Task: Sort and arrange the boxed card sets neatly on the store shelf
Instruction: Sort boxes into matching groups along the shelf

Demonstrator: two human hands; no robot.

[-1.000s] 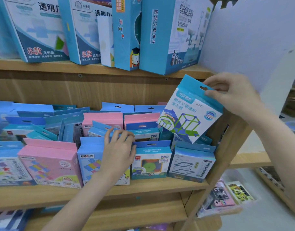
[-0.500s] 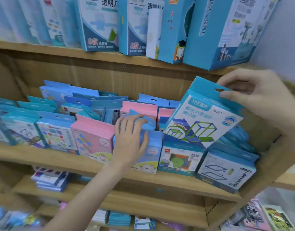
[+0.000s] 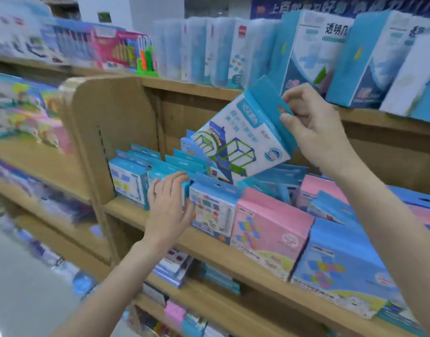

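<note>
My right hand (image 3: 313,127) pinching the tilted box (image 3: 243,139) by its tab above the shelf (image 3: 209,249), my left hand (image 3: 167,205) fingers relaxed against a blue box (image 3: 170,173) there

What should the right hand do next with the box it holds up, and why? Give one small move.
Probably lower the frame-picture box into the row behind the left hand. The right hand pinches it by its hang tab, tilted above the shelf, while the left hand's fingers rest on the tops of the front boxes, seemingly making a gap there.
</note>
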